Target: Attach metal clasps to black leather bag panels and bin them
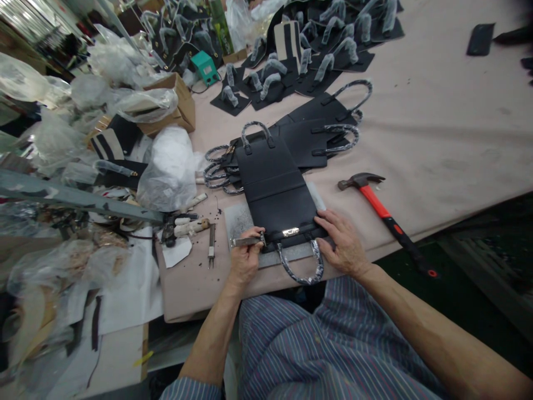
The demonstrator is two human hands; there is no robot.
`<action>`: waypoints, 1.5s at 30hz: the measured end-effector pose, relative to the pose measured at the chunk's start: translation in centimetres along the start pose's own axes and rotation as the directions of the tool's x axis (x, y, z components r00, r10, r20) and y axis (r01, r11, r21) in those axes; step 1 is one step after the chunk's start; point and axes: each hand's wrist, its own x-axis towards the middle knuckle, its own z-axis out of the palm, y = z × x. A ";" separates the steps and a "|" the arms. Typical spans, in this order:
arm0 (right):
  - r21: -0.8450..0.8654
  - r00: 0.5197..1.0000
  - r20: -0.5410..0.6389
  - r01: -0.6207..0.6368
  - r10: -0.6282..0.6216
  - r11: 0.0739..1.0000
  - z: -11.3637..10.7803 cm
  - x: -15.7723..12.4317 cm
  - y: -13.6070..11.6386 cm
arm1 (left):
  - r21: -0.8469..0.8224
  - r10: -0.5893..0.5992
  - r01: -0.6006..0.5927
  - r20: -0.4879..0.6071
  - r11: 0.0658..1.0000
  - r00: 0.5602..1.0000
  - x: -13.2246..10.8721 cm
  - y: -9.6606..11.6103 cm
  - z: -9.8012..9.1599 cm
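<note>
A flat black handbag panel [275, 191] lies lengthwise before me, with a clear-wrapped handle at each end and a shiny metal clasp [290, 231] near its close end. At its lower left corner, my left hand [245, 258] is closed round a slim silver metal tool [246, 241]; its working end is too small to make out. My right hand [341, 244] grips the panel's lower right edge, its thumb and fingers on either side of the strap end. Under the panel is a pale translucent board [239, 222].
A claw hammer [375, 203] lies on the right, and a two-pronged tool [211, 244] on the left. More black bag panels [300, 141] overlap beyond the work. Wrapped handles, a green box [205, 68] and plastic bags [169, 166] fill the back and left. A dark phone-like object [480, 40] lies far right.
</note>
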 end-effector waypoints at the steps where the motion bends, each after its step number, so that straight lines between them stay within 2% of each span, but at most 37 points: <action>1: 0.000 1.000 0.002 0.001 -0.001 1.000 0.0 0.0 0.0 | 0.010 0.011 -0.011 0.006 1.000 1.000 0.1 0.0 0.1; 6: 0.003 1.000 0.001 -0.004 0.004 1.000 0.0 0.0 -0.1 | 0.057 0.038 -0.040 0.042 0.998 0.998 0.6 0.0 0.4; 15: 0.027 1.000 -0.003 -0.014 0.014 1.000 0.0 -0.1 0.0 | 0.059 -0.013 0.014 -0.013 0.998 1.000 0.7 0.2 1.3; 18: 0.103 0.999 0.044 -0.027 0.022 0.994 -0.6 0.0 0.5 | 0.044 -0.041 0.041 -0.004 0.998 0.999 0.9 0.3 1.2; 21: 0.146 0.994 0.074 -0.090 0.080 0.985 -1.9 0.1 1.2 | 0.042 -0.053 0.052 0.010 0.998 0.999 1.0 0.4 0.9; 27: -0.083 0.969 -0.111 -0.231 0.221 0.969 -5.7 -0.4 3.5 | 0.070 0.006 -0.004 -0.023 0.998 1.000 0.5 0.2 0.7; 32: -0.343 0.906 -0.246 -0.415 0.345 0.843 -8.4 -1.8 5.8 | 0.089 0.034 -0.032 -0.025 0.996 0.999 0.2 0.0 0.7; 35: -0.464 0.857 -0.223 -0.512 0.465 0.722 -9.3 -2.8 6.8 | 0.089 0.055 -0.052 -0.027 0.995 0.998 0.1 0.0 0.7; 37: -0.518 0.833 -0.188 -0.534 0.520 0.668 -9.5 -3.2 7.1 | 0.091 0.067 -0.064 -0.036 0.994 0.997 0.0 0.0 0.7; 42: -0.580 0.855 -0.130 -0.476 0.502 0.661 -9.3 -3.2 7.2 | 0.092 0.063 -0.061 -0.025 0.994 0.998 0.0 0.0 0.7; 45: -0.610 0.852 -0.129 -0.472 0.508 0.637 -9.2 -2.9 7.2 | 0.094 0.050 -0.047 -0.021 0.994 0.999 0.1 0.1 0.7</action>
